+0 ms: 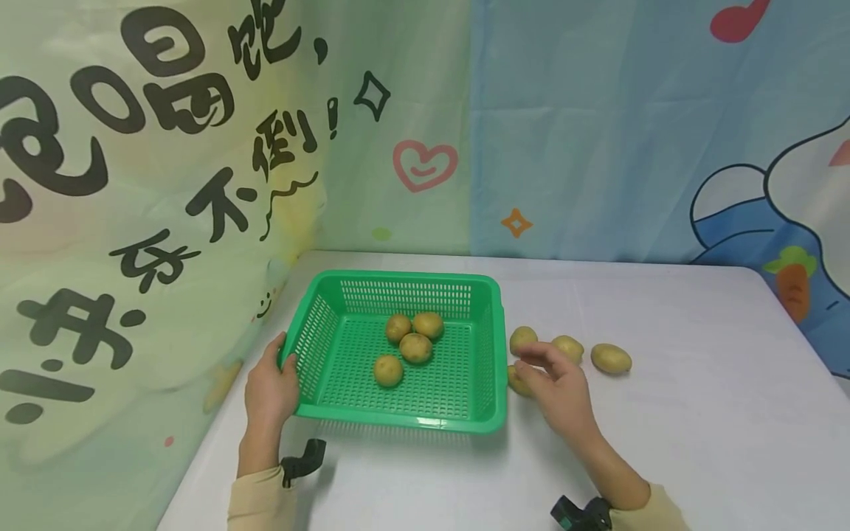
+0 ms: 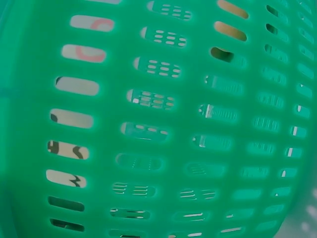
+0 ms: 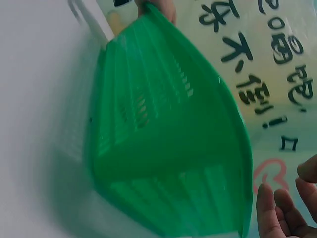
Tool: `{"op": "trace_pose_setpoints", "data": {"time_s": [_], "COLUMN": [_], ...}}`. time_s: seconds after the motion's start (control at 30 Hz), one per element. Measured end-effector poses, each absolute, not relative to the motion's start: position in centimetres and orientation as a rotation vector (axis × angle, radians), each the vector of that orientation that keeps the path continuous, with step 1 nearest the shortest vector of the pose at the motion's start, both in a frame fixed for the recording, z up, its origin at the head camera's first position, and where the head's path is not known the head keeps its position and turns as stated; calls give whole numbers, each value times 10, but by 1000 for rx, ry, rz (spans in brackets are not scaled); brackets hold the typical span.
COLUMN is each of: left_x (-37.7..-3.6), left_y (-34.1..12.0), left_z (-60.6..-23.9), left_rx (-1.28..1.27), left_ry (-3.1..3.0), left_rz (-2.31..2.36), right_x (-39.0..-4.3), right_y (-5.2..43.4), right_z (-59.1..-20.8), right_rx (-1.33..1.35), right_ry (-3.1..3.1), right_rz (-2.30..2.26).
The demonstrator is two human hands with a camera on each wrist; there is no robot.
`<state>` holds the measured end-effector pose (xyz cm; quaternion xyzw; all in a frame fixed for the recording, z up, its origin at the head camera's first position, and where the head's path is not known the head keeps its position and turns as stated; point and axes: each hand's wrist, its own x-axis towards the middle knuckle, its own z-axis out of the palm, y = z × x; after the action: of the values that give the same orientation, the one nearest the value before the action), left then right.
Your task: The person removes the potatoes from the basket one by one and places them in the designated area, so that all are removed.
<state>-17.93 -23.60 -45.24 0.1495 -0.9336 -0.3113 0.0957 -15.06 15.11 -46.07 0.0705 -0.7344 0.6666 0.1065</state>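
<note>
Hands [image 1: 268,391] flanking, perhaps steadying, basket [image 1: 405,422]

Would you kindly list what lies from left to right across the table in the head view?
Left hand → green basket holding four potatoes → right hand → the farthest-right potato.

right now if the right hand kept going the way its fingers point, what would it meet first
Most likely the potato just past the fingertips of the right hand, beside the basket wall. The fingers point up and left toward it. Another potato already lies partly under the hand; whether they touch is unclear.
</note>
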Motion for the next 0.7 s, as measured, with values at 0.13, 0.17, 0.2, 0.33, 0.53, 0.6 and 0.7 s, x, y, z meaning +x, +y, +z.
{"op": "trace_pose_setpoints", "data": {"time_s": [0.13, 0.17, 0.2, 0.33, 0.53, 0.6, 0.7], "left_x": [-179, -179, -179, -178, -179, -179, -178], "left_y": [-236, -236, -235, -236, -235, -235, -235], "left_z": [-452, -452, -452, -453, -452, -452, -452], "left_rx": [439, 444, 444, 432, 433, 447, 455], "left_ry": [-2765, -2767, -2771, -2768, -2751, -2757, -2755], "left_rz": [-905, -910, -915, -928, -960, -972, -974], "right_x": [-155, -157, -159, -170, -187, -191, -196], "right_y": [127, 121, 116, 93, 61, 52, 38], "right_z": [-450, -448, -448, -450, -451, -451, -450], "right_rx": [418, 460, 506, 621, 684, 708, 748], "right_ry": [-2231, -2256, -2283, -2413, -2604, -2640, -2676], "right_rz": [1950, 1936, 1910, 1800, 1690, 1685, 1702]}}
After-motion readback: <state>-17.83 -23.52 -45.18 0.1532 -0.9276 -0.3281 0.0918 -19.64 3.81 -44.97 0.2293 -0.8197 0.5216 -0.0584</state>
